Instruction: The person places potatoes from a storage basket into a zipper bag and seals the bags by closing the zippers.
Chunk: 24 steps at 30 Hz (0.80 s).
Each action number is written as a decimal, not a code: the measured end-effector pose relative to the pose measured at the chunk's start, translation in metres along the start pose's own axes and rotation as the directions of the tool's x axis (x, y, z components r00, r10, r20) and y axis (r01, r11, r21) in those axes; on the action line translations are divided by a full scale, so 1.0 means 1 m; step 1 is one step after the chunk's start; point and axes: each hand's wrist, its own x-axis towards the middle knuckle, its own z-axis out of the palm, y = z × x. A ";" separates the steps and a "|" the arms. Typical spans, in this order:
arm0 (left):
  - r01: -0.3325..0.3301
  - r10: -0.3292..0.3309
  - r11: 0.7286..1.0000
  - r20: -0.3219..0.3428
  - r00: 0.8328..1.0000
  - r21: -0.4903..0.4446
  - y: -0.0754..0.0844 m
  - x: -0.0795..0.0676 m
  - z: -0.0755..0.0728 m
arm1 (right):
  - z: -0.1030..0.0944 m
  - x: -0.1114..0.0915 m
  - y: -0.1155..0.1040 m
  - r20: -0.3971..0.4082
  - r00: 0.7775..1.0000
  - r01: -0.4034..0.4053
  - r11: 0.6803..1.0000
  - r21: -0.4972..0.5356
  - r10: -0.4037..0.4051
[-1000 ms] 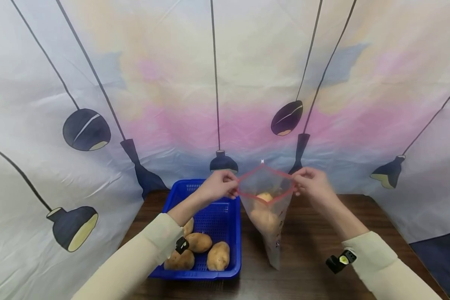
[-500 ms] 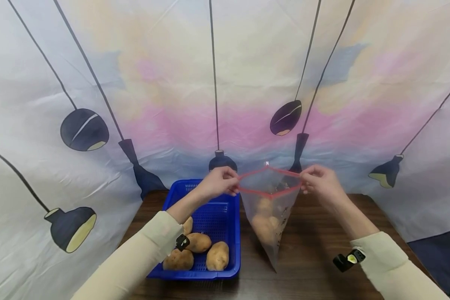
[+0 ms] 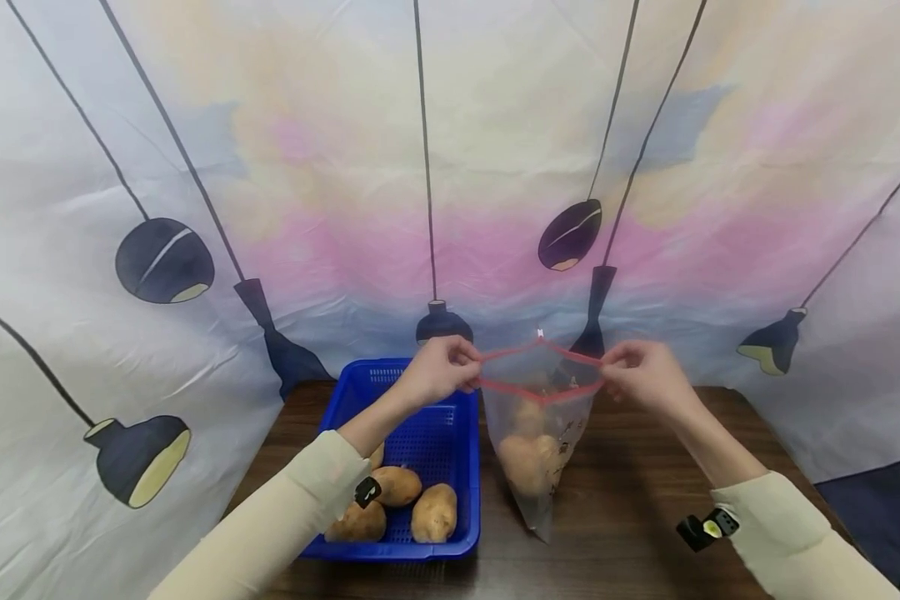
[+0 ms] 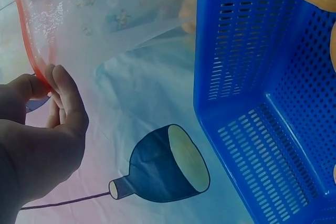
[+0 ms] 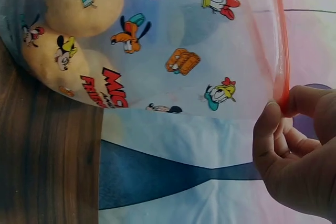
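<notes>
A clear zip bag (image 3: 570,421) with a red zip rim and printed cartoon figures hangs between my hands, its mouth spread apart. Inside it lie potatoes (image 5: 86,3), bunched toward the bottom. My left hand (image 3: 441,368) pinches one end of the red rim, above the right side of a blue basket. The other end of the rim is pinched by my right hand (image 3: 645,377), with thumb and forefinger meeting on it in the right wrist view. Several potatoes (image 3: 434,513) rest in the front part of the blue basket (image 3: 474,467), partly hidden by my left sleeve.
The basket stands on a dark brown wooden table (image 3: 645,483), left of the bag. Behind the table hangs a cloth backdrop (image 3: 495,167) printed with lamps.
Both hands have drawn the bag's rim wider, the right one shifting rightward. The potatoes in the bag have sunk lower. Basket and its potatoes stay in place.
</notes>
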 end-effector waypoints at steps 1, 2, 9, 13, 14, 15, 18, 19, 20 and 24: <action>-0.001 0.001 1.000 -0.005 1.000 0.000 0.000 0.000 0.000 | 0.001 -0.001 0.001 0.000 1.000 0.006 1.000 -0.012 -0.006; -0.005 0.005 1.000 -0.008 1.000 0.002 0.000 0.001 0.001 | 0.001 -0.001 0.001 0.000 1.000 0.012 1.000 -0.012 -0.012; -0.056 0.057 0.998 -0.025 0.998 0.035 0.010 0.005 -0.004 | -0.002 -0.002 0.006 -0.004 1.000 0.019 1.000 -0.009 -0.019; -0.036 0.039 0.998 -0.039 0.998 0.060 0.015 0.004 -0.004 | -0.001 -0.004 0.008 -0.025 0.999 0.033 0.999 -0.039 -0.034; -0.026 0.028 0.998 -0.034 0.999 0.060 0.015 0.005 -0.003 | 0.000 -0.005 0.009 -0.029 0.999 0.034 0.999 -0.041 -0.035; -0.018 0.019 0.998 -0.028 0.999 0.060 0.015 0.005 -0.003 | 0.000 -0.005 0.010 -0.033 0.999 0.033 0.998 -0.045 -0.034; 0.001 0.000 0.998 -0.015 1.000 0.057 0.014 0.005 -0.002 | 0.002 -0.006 0.012 -0.032 0.999 0.025 0.999 -0.035 -0.027; 0.003 -0.002 0.998 -0.014 1.000 0.055 0.014 0.005 -0.002 | 0.001 -0.005 0.012 -0.031 0.999 0.024 0.999 -0.027 -0.025; 0.004 -0.003 0.999 -0.013 1.000 0.054 0.014 0.005 -0.003 | 0.000 -0.005 0.012 -0.031 0.999 0.023 0.999 -0.023 -0.024; 0.005 -0.005 0.999 0.009 1.000 0.046 0.015 0.005 -0.005 | -0.005 -0.005 0.006 -0.031 0.999 0.030 1.000 -0.008 -0.030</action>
